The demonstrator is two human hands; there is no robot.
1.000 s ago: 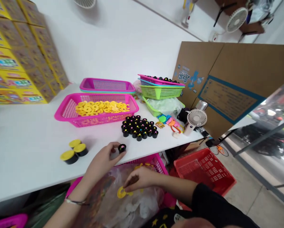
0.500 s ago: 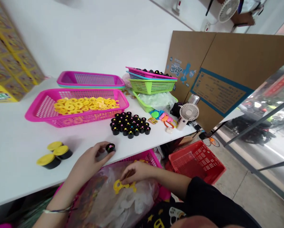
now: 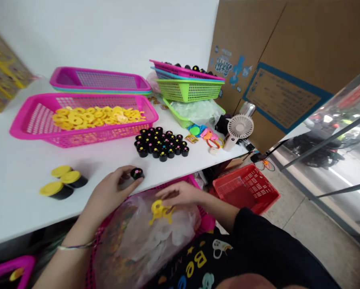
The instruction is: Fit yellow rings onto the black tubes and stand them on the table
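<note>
My left hand [image 3: 109, 193] rests on the white table's [image 3: 14, 188] front edge, pinching a small black cap [image 3: 136, 173] with a coloured dot on top. My right hand [image 3: 181, 195] hovers over a clear plastic bag [image 3: 144, 237] in a pink basket [image 3: 202, 218] on my lap, its fingers closed on a yellow plastic piece [image 3: 159, 210]. A cluster of several black caps [image 3: 161, 145] stands on the table beyond my hands. Farther left, a big pink basket [image 3: 32, 126] holds several yellow rings [image 3: 96, 116].
Three yellow-lidded black pots [image 3: 61, 184] stand at the left. Stacked pink and green baskets [image 3: 186, 86], a small white fan [image 3: 238, 128] and a cardboard sheet [image 3: 288, 68] are at the back right. A red basket [image 3: 246, 190] sits on the floor.
The view has swung left and down. My right hand has lifted the yellow piece a little above the bag. My left hand keeps its hold on the black cap.
</note>
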